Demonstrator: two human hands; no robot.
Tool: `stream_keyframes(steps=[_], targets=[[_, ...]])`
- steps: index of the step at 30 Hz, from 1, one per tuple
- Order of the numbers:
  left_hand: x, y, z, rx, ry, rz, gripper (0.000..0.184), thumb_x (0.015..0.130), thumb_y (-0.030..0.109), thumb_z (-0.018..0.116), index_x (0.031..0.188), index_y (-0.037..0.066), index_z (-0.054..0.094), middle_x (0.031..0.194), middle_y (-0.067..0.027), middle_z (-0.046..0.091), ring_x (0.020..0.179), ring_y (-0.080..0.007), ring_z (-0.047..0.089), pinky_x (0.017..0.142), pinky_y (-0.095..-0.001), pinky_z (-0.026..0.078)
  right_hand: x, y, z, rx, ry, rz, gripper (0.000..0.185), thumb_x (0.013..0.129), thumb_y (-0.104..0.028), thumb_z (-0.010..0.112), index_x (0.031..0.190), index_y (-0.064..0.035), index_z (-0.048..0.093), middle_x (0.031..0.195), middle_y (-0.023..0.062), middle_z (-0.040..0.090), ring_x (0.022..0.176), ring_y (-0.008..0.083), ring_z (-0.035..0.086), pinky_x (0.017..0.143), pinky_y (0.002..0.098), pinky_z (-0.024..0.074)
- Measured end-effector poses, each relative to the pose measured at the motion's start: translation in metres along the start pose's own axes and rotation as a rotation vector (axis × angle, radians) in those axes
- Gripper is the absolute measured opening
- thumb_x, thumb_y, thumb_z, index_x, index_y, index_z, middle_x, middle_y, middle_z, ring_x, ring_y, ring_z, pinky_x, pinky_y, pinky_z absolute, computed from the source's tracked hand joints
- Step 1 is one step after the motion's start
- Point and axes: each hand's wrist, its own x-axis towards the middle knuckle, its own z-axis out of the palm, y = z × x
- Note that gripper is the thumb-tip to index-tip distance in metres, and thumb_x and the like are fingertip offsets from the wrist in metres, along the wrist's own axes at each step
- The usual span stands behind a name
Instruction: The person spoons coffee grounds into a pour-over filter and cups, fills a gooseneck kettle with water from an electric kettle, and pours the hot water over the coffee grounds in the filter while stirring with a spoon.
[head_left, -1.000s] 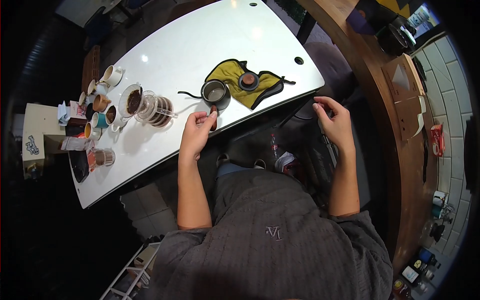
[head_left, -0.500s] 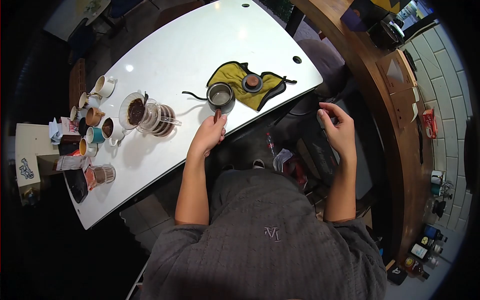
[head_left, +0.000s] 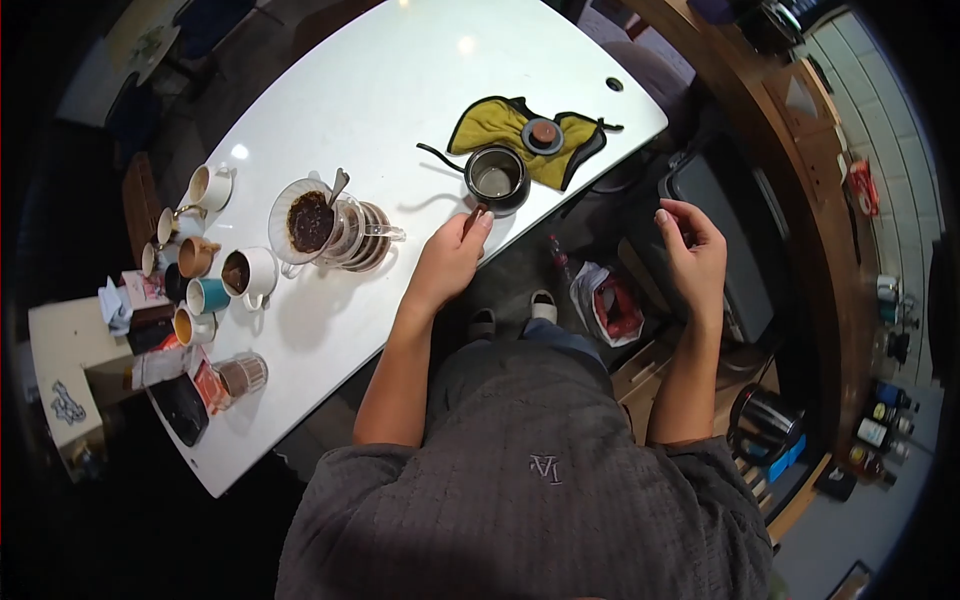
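Since half a second ago, the camera's view has turned, setting the table [head_left: 335, 345] and its load farther right in frame; the left hand [head_left: 447, 260] is still on the kettle [head_left: 497, 178]. Mugs [head_left: 207, 296] cluster at left, near a ribbed glass [head_left: 245, 374]. Next comes a dripper [head_left: 277, 222] holding dark grounds [head_left: 310, 224] and a spoon [head_left: 339, 187], its server [head_left: 368, 240] beside it. The left hand's fingers are wrapped about the kettle's brown handle [head_left: 476, 216]; the spout points left. Whether its base touches the table, I cannot tell. Just beyond, a yellow-green cloth [head_left: 578, 152] bears a knobbed lid [head_left: 543, 136]. Farther right, the right hand [head_left: 697, 245] hangs beyond the table's edge, fingers loosely half-curled.
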Motion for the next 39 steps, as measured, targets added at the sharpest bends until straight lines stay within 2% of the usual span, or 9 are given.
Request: stream_keyframes(steps=[3, 5, 14, 18, 22, 24, 30, 34, 39], targets=[[-0.002, -0.001, 0.003, -0.05, -0.089, 0.012, 0.03, 0.098, 0.031, 0.049, 0.083, 0.005, 0.053, 0.065, 0.0045, 0.043, 0.055, -0.0041, 0.038, 0.049, -0.0207, 0.03, -0.022, 0.003, 0.0, -0.025, 0.133, 0.075, 0.019, 0.085, -0.014, 0.068, 0.097, 0.0007, 0.068, 0.08, 0.0037, 0.067, 0.075, 0.0083, 0.059, 0.071, 0.0224, 0.0464], [0.0, 0.0, 0.005, -0.016, -0.128, 0.02, 0.035, 0.097, 0.032, 0.051, 0.082, 0.001, 0.056, 0.065, -0.0004, 0.05, 0.061, -0.0083, 0.044, 0.055, -0.0257, 0.037, -0.037, 0.007, -0.009, -0.039, 0.221, 0.118, 0.019, 0.085, -0.014, 0.068, 0.096, 0.0008, 0.068, 0.079, 0.0036, 0.067, 0.075, 0.0081, 0.06, 0.071, 0.0222, 0.0463], [0.006, 0.046, 0.062, 0.055, -0.395, 0.091, 0.029, 0.097, 0.029, 0.052, 0.082, 0.004, 0.055, 0.066, 0.003, 0.047, 0.06, -0.0052, 0.041, 0.054, -0.0225, 0.034, -0.116, 0.012, -0.083, -0.081, 0.678, 0.249, 0.017, 0.085, -0.013, 0.068, 0.094, 0.0019, 0.068, 0.078, 0.0025, 0.067, 0.074, 0.0071, 0.06, 0.071, 0.0217, 0.0473], [0.005, 0.061, 0.103, 0.025, -0.531, 0.119, 0.028, 0.097, 0.027, 0.052, 0.08, 0.005, 0.053, 0.066, 0.0048, 0.044, 0.06, -0.004, 0.038, 0.054, -0.0216, 0.032, -0.154, 0.024, -0.116, -0.079, 0.822, 0.294, 0.015, 0.086, -0.012, 0.068, 0.093, 0.0017, 0.068, 0.075, 0.0002, 0.065, 0.07, 0.0047, 0.056, 0.066, 0.0196, 0.0448], [-0.002, 0.076, 0.153, 0.107, -0.642, 0.192, 0.028, 0.098, 0.026, 0.052, 0.077, 0.007, 0.05, 0.066, 0.0057, 0.042, 0.06, -0.0032, 0.037, 0.054, -0.021, 0.031, -0.192, 0.034, -0.153, -0.11, 0.904, 0.35, 0.016, 0.088, -0.01, 0.066, 0.097, 0.0019, 0.067, 0.082, 0.0011, 0.065, 0.076, 0.0061, 0.059, 0.071, 0.0183, 0.0456], [-0.006, 0.08, 0.181, 0.1, -0.703, 0.205, 0.028, 0.098, 0.026, 0.052, 0.078, 0.007, 0.05, 0.066, 0.0058, 0.042, 0.06, -0.0032, 0.036, 0.054, -0.021, 0.03, -0.207, 0.039, -0.171, -0.067, 1.044, 0.349, 0.017, 0.086, -0.013, 0.067, 0.093, 0.0025, 0.068, 0.074, -0.0016, 0.063, 0.066, 0.0021, 0.052, 0.061, 0.0167, 0.0417], [-0.032, 0.092, 0.271, 0.104, -0.793, 0.248, 0.023, 0.098, 0.026, 0.051, 0.083, 0.008, 0.051, 0.062, 0.0081, 0.037, 0.053, -0.0014, 0.031, 0.046, -0.0196, 0.023, -0.264, 0.091, -0.252, -0.123, 1.209, 0.402, 0.017, 0.086, -0.013, 0.068, 0.093, 0.0017, 0.068, 0.073, -0.0028, 0.062, 0.064, 0.0013, 0.05, 0.058, 0.016, 0.0404], [-0.051, 0.105, 0.329, 0.158, -0.845, 0.218, 0.024, 0.098, 0.027, 0.052, 0.083, 0.007, 0.051, 0.062, 0.0081, 0.037, 0.052, -0.0014, 0.031, 0.046, -0.0197, 0.023, -0.299, 0.133, -0.308, -0.262, 1.301, 0.513, 0.021, 0.085, -0.019, 0.07, 0.092, 0.0, 0.068, 0.072, -0.0009, 0.063, 0.06, 0.003, 0.05, 0.057, 0.0187, 0.0423], [-0.072, 0.11, 0.398, 0.097, -0.931, 0.19, 0.023, 0.098, 0.023, 0.051, 0.086, 0.004, 0.053, 0.069, 0.006, 0.041, 0.06, -0.0023, 0.034, 0.052, -0.02, 0.028, -0.332, 0.163, -0.359, -0.466, 1.227, 0.695, 0.029, 0.083, -0.025, 0.068, 0.102, -0.0029, 0.067, 0.08, 0.0077, 0.068, 0.06, 0.0156, 0.059, 0.062, 0.0297, 0.0486]])
